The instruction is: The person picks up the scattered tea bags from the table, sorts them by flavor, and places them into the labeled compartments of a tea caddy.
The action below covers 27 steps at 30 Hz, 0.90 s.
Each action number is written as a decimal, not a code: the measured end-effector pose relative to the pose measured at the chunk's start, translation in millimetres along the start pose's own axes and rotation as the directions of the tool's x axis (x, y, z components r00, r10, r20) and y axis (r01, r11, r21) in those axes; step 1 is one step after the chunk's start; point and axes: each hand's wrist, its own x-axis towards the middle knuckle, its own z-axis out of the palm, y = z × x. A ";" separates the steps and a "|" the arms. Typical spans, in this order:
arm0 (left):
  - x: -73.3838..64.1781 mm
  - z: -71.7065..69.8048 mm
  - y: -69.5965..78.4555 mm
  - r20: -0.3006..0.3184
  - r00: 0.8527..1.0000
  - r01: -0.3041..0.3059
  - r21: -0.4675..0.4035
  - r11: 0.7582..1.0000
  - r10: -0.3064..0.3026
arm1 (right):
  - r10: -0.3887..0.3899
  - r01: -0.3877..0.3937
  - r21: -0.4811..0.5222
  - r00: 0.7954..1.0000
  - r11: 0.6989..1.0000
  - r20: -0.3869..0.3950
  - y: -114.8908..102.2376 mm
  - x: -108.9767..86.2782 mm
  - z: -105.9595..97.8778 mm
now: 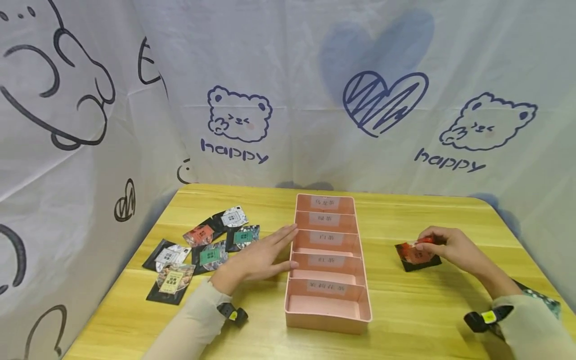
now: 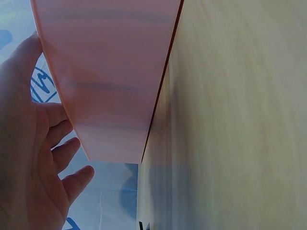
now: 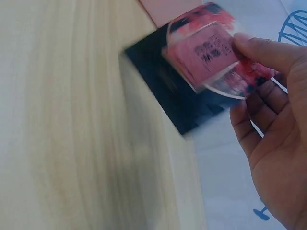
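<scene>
In the head view a pink divided box [image 1: 326,324] stands on the table, with a labelled strip in each of its compartments. My left hand [image 1: 263,255] rests its fingertips on the box's left rim, the fingers extended; the left wrist view shows them along the edge of the box wall [image 2: 110,62]. To the right of the box my right hand [image 1: 454,250] pinches a black and red tea sachet [image 1: 416,256] between thumb and fingers. The right wrist view shows the sachet [image 3: 201,57] held above the table, a pinkish-red label on its front.
Left of the box lie several sachets with white, red, green and cream labels, among them a cream-labelled sachet [image 1: 171,284]. A dark and green packet [image 1: 535,295] lies partly behind the right forearm. A white printed cloth [image 1: 306,160] hangs behind the table [image 1: 400,320].
</scene>
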 end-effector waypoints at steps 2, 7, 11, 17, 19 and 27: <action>0.1 0.1 -0.1 -0.002 1.000 -0.002 -0.002 1.000 0.002 | -0.003 0.003 0.010 1.000 1.000 -0.012 -2.4 2.5 0.3; 0.0 -0.2 -0.3 -0.007 1.000 -0.006 -0.008 1.000 0.006 | -0.011 0.011 0.014 1.000 1.000 -0.015 -9.5 9.7 -0.2; -1.0 0.2 0.0 -0.010 1.000 -0.007 -0.007 1.000 0.007 | 0.010 -0.010 0.013 1.000 1.000 0.003 -13.9 14.2 0.0; -1.7 2.8 1.2 -0.007 1.000 -0.008 -0.008 1.000 0.008 | 0.004 -0.004 0.013 1.000 1.000 0.015 -22.2 19.4 3.2; -1.2 3.2 1.5 -0.008 1.000 -0.008 -0.004 1.000 0.008 | -0.008 0.008 0.008 1.000 1.000 0.009 -26.4 21.3 4.3; 1.6 2.8 0.9 -0.024 1.000 -0.017 0.022 1.000 0.018 | -0.042 0.042 0.028 0.999 0.999 -0.003 -46.2 32.6 8.8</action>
